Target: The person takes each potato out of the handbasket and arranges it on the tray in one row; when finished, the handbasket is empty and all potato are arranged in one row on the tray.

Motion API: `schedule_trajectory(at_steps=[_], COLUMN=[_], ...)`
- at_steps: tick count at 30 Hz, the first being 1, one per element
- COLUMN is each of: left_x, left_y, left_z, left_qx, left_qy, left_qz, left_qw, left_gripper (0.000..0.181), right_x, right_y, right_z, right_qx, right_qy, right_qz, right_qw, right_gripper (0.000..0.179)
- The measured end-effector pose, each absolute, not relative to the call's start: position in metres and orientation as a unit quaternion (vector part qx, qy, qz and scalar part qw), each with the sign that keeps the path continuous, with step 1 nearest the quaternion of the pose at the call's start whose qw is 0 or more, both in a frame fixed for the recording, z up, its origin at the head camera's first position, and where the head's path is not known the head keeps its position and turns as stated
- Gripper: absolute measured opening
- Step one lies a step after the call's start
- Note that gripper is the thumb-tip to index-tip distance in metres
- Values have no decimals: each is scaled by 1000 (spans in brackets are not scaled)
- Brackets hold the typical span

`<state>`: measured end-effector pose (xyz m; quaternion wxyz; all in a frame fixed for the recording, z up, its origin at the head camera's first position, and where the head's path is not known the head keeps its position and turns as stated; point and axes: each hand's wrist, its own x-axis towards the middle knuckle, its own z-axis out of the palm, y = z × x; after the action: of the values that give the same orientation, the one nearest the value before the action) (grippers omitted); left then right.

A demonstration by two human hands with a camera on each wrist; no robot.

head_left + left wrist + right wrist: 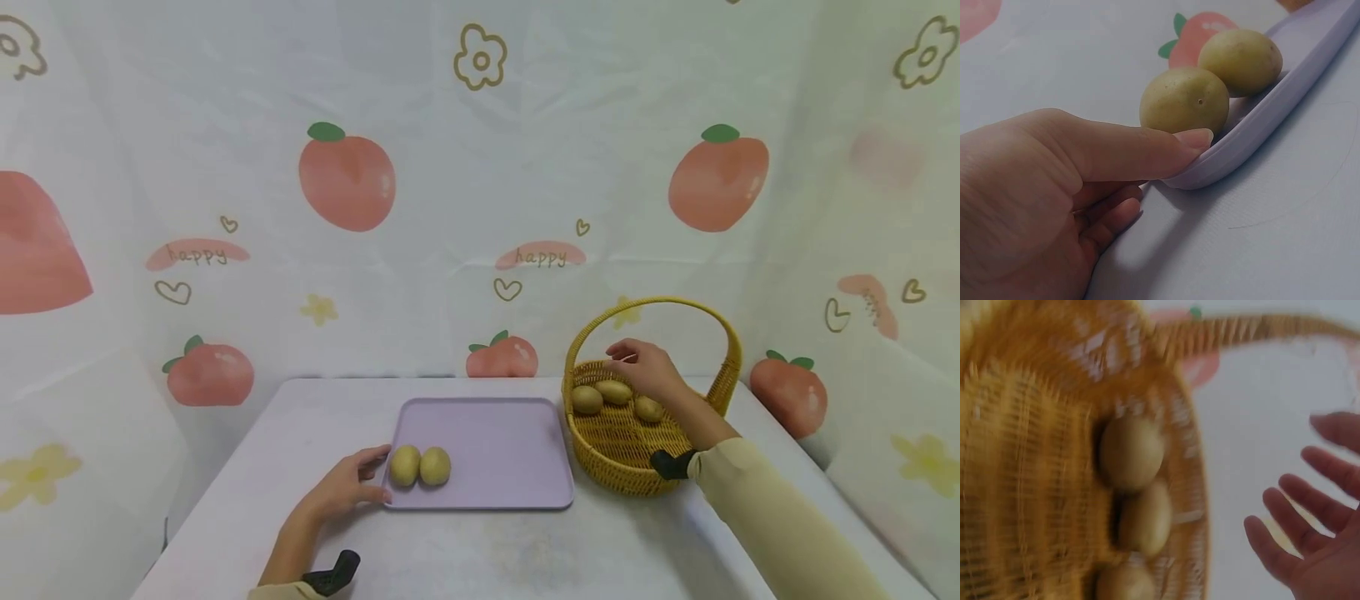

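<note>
Two potatoes (435, 466) lie side by side in the left front part of a light purple tray (502, 454). My left hand (347, 483) is at the tray's left edge, thumb and forefinger apart; in the left wrist view the thumb (1147, 152) rests against the rim beside the nearer potato (1185, 100). Above the yellow wicker basket (618, 475) hangs my right hand (648, 367), under the handle, holding nothing. Its fingers look spread in the right wrist view. Three potatoes (587, 400) sit along the basket's far side, blurred in the right wrist view.
The basket's tall arched handle (660, 302) rises around the right hand. Tray and basket stand close together on a white table (480, 550). A printed cloth (450, 167) with peaches and flowers hangs behind and at both sides.
</note>
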<state>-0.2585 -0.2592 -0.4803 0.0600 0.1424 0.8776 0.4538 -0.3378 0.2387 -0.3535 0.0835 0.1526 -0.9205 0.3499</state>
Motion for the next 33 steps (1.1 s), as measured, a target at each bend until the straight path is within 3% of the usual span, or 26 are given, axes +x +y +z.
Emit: schedule_trajectory(at_steps=[11,25,33], left_x=[-258,-261,-259], left_y=[-258,-260,-258], left_z=[-480,-482,-480], left_qx=[143,125,124], left_qy=[881,887,886], left_qz=[447,441,444], left_qw=[53,56,57], left_gripper=[82,83,84], right_x=[-360,-370,-371], right_y=[272,283,282], right_z=[-379,-397,-406], right_qx=[133,148,146], right_qy=[-933,-924,-911], right_qz=[332,324,348], right_qw=[-39,-140,-168], right_gripper=[59,48,48])
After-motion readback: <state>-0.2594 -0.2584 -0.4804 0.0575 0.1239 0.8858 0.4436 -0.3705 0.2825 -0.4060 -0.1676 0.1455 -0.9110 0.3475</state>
